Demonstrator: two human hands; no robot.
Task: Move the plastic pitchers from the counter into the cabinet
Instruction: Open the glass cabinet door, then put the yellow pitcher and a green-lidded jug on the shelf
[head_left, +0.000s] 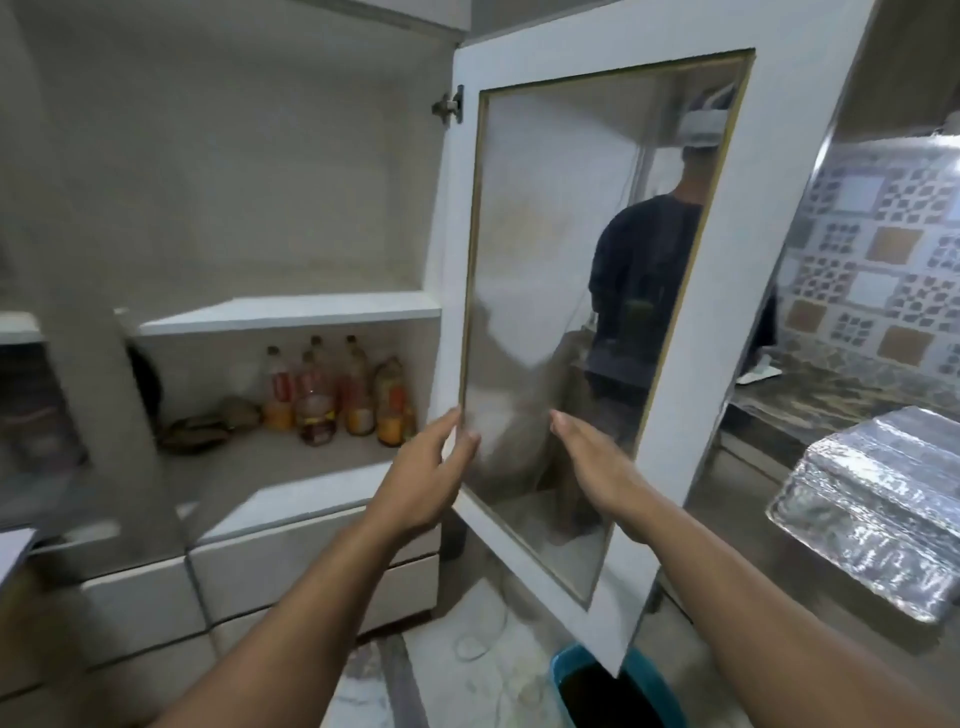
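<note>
The cabinet door (597, 322) was touched by both empty, unclenched hands: left hand (426, 478) at its frame, right hand (597, 467) on the glass. No pitchers were seen. Swinging it fully aside was judged best.

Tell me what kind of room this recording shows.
Most likely a home kitchen: an open white wall cabinet with a glass-panelled door, a cluster of plastic bottles with orange liquid on its lower shelf, and a patterned tile backsplash above a dark stone counter.

Head view looks down, close to cabinet door (597, 312).
</note>
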